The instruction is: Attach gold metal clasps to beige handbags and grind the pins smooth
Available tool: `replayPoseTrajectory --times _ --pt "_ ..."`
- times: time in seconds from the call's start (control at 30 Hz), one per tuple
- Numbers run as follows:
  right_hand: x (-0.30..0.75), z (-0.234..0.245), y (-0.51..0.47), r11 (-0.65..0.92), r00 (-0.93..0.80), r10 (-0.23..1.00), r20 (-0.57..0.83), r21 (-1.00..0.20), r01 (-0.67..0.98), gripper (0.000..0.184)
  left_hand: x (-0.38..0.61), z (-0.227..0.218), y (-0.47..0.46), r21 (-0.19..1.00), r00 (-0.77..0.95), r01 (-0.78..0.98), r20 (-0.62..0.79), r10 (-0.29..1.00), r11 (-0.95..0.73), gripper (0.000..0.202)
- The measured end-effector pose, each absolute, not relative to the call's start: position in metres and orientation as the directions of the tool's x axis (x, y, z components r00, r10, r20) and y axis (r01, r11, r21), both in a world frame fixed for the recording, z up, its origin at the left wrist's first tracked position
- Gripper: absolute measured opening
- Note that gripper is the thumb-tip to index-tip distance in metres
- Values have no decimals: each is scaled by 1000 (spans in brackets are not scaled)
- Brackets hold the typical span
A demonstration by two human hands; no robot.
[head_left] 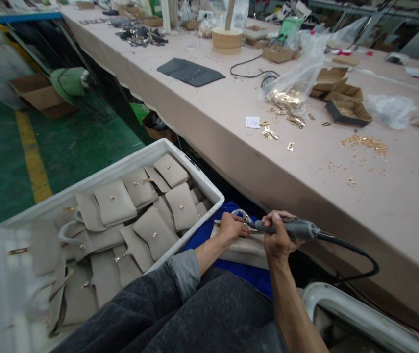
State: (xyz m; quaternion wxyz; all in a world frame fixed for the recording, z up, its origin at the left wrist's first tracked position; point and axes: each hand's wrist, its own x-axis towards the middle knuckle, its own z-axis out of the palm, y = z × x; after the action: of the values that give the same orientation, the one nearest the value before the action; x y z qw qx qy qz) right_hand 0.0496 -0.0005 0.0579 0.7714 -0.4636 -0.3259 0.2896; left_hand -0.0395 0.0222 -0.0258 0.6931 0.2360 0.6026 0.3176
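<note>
My right hand (278, 240) is wrapped round a dark grey electric screwdriver (303, 228), its cord trailing off to the right. The screwdriver's tip points left at a small gold metal clasp (245, 219). My left hand (232, 226) is closed, pinching the clasp between its fingers. Under both hands a beige handbag (248, 250) lies across my lap on blue cloth (255, 277). The fingers partly cover the clasp, so whether the tip touches a screw cannot be made out.
A white plastic crate (165, 147) on the left holds several beige bags (117, 203). The long covered table (227, 122) ahead carries a plastic bag of gold fittings (290, 95), small loose gold parts (365, 143) and a dark flat sheet (190, 72). Another white bin (336, 291) stands at lower right.
</note>
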Motion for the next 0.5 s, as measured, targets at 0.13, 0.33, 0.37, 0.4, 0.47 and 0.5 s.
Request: replayPoseTrajectory --times 0.13,0.33,0.37,0.4,0.47,0.5 --pt "52 49 2 401 605 755 255 -908 -118 14 -39 -28 22 705 79 -160 -688 721 691 14" --pt "51 45 3 406 575 767 285 -909 -91 13 -39 -32 22 704 90 -172 -686 722 689 16" --pt "51 45 3 404 571 767 292 -912 -77 13 -39 -32 22 704 88 -172 -685 723 689 15" --pt "51 45 3 400 567 767 299 -915 -59 14 -39 -33 22 705 87 -171 -684 724 688 14" --pt "51 45 2 381 556 774 303 -924 -26 16 -39 -33 22 707 86 -170 -683 725 686 13" --pt "51 45 2 367 548 781 301 -930 -12 17 -39 -32 23 707 88 -169 -683 725 687 12"
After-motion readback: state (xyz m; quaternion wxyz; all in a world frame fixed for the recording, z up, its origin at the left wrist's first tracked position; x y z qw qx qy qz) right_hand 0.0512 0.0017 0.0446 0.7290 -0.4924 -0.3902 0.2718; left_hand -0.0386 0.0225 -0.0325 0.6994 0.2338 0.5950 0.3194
